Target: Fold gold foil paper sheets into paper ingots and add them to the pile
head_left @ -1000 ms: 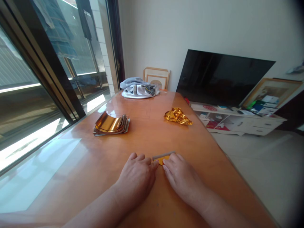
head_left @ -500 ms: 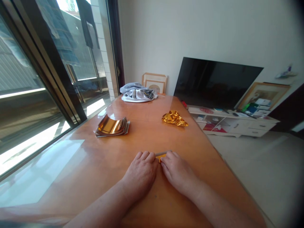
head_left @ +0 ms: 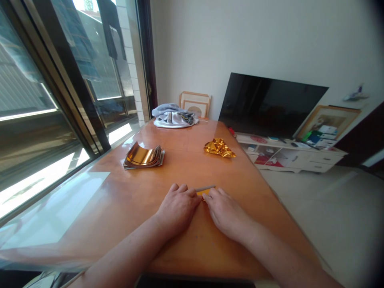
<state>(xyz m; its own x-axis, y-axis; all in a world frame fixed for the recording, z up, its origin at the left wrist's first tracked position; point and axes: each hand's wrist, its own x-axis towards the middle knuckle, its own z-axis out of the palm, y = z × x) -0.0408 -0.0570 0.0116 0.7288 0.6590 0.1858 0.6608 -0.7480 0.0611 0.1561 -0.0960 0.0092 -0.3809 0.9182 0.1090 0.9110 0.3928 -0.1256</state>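
A small sheet of gold paper (head_left: pixel 203 193) with a greyish far edge lies on the wooden table between my two hands, largely covered by them. My left hand (head_left: pixel 181 202) has its fingers bent and closed on the paper's left side. Against the right side, my right hand (head_left: pixel 223 208) pinches the near edge with thumb and fingers. Farther off to the left rests a stack of curled gold paper sheets (head_left: pixel 142 155). Crumpled gold foil (head_left: pixel 219 148) sits beyond my right hand.
A grey cloth bundle (head_left: pixel 174 116) lies at the far end of the table (head_left: pixel 180 164). Sliding glass doors (head_left: pixel 99 80) run along the left. A television (head_left: pixel 270 106) stands on a white cabinet (head_left: pixel 300 154) beyond the right edge.
Both hands sit slightly farther forward in view, still on the gold paper. The camera view has shifted a little, showing the table's near edge. The stack and the foil stay where they were.
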